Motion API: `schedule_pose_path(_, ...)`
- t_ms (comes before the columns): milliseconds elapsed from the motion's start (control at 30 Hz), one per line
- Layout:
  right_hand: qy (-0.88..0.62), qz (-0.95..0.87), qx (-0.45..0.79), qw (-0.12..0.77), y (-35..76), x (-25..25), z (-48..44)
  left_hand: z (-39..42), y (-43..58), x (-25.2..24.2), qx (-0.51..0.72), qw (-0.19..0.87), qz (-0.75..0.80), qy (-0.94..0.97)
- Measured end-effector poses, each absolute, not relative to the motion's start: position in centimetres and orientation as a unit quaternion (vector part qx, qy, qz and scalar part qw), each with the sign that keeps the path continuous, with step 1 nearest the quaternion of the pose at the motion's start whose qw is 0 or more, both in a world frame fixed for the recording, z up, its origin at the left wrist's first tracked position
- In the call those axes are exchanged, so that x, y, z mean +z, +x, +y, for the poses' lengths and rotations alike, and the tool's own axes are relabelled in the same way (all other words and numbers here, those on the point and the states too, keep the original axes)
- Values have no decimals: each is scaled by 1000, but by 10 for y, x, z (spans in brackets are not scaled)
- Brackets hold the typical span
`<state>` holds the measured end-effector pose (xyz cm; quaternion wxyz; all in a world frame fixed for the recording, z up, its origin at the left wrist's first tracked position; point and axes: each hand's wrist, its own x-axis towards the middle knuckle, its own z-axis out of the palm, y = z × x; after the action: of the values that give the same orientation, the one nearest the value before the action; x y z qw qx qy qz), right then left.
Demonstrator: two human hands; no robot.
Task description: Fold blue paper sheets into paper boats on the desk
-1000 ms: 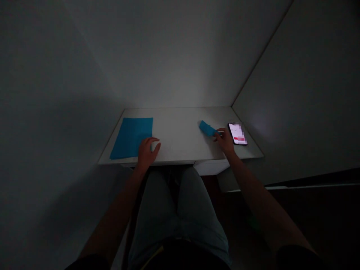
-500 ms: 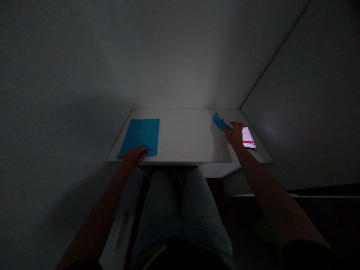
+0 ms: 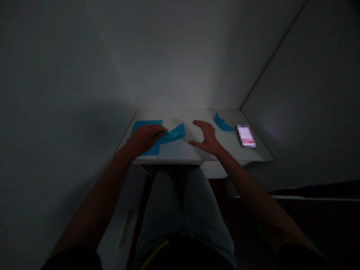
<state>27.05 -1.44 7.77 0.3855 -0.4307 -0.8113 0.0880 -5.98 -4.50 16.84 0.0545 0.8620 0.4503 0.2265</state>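
My left hand pinches a sheet of blue paper, raised above the table and bent, its free end pointing right. Under it, more blue paper lies flat at the table's left side, partly covered by my hand. My right hand is open and empty, thumb and fingers spread toward the raised sheet but apart from it. Beyond that hand, to the right, sits a folded blue paper boat.
A phone with a lit, blurred screen lies on the white table at the right. Walls close in at the back, left and right. My legs are below the table's front edge, beside a white drawer front.
My left hand has lifted a blue sheet off the flat paper and brought it rightward. My right hand has left the paper boat and moved left, fingers spread.
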Motion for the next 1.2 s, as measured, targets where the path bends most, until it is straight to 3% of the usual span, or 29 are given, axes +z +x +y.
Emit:
schedule_pose_path(200,-325,-827,323,327,269,132,-16,-10,-22,197,397,156,409,807)
schedule_pose_path(400,-387,-680,417,462,297,106,-10,27,-13,162,564,129,452,679)
schedule_pose_path(500,-427,-619,434,497,312,79,-2,22,0,110,538,277,508,613)
schedule_pose_path(567,-445,-587,440,514,320,58,1,14,11,71,454,420,511,597)
schedule_pose_path(633,-460,-560,452,520,326,37,1,6,21,37,406,491,484,600)
schedule_pose_path(800,-461,-540,499,497,333,2,-8,2,26,-3,437,474,490,587)
schedule_pose_path(1200,-513,-589,420,462,344,-20,-4,5,14,-16,444,468,528,553)
